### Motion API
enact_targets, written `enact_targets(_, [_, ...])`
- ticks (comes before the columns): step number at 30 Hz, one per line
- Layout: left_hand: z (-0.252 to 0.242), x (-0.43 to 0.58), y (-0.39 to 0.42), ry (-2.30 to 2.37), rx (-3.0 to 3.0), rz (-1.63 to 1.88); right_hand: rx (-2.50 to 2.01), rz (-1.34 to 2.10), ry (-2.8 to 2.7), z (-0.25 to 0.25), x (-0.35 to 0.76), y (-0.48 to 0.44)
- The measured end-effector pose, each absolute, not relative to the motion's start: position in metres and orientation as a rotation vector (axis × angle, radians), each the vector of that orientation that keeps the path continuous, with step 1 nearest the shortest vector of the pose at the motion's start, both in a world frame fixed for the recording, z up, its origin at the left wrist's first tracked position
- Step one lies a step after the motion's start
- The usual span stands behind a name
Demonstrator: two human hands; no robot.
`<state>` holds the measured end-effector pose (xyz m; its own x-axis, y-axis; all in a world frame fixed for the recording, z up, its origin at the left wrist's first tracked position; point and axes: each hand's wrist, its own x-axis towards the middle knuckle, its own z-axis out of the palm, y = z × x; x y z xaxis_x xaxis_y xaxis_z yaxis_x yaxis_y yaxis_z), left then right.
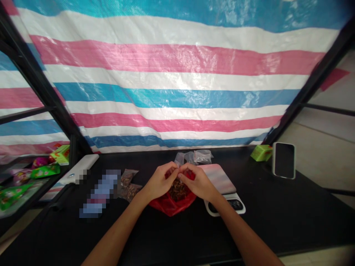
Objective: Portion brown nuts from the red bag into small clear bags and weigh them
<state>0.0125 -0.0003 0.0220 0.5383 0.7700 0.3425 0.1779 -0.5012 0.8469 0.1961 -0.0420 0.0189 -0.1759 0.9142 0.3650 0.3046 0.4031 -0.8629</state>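
Observation:
My left hand (163,180) and my right hand (198,181) meet fingertip to fingertip over an open red plastic bag (172,209). Both pinch the edge of a small clear plastic bag (179,159), mostly hidden by the fingers. Brown dried pieces (178,191) fill the red bag beneath. Just right of it is a kitchen scale (219,178) with a metal plate, its display partly behind my right forearm. Left of my left hand lie filled clear packets (130,191) of similar brown pieces.
More clear bags (202,156) lie behind the scale. A phone (284,160) stands at the right by a green box (261,153). On the left are a blurred-out item (100,194), a white power strip (83,167) and a rack of colourful packets (46,171).

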Motion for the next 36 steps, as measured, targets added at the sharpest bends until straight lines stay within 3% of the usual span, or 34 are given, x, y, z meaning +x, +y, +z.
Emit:
enact_targets(13, [0.022,0.008,0.002,0.773,1.99,0.914,-1.073,0.652,-1.756,0.017,0.197,-0.04])
enact_targets(23, [0.031,0.006,-0.003,0.707,2.007,0.828,-1.025,0.871,-1.708,0.018,0.201,-0.041])
enact_targets(31, [0.032,0.008,-0.007,0.871,2.254,0.864,-1.148,0.294,-1.807,0.011,0.192,-0.041])
enact_targets(36, [0.038,0.006,-0.011,0.902,2.36,0.805,-1.128,0.159,-1.789,0.01,0.189,-0.043])
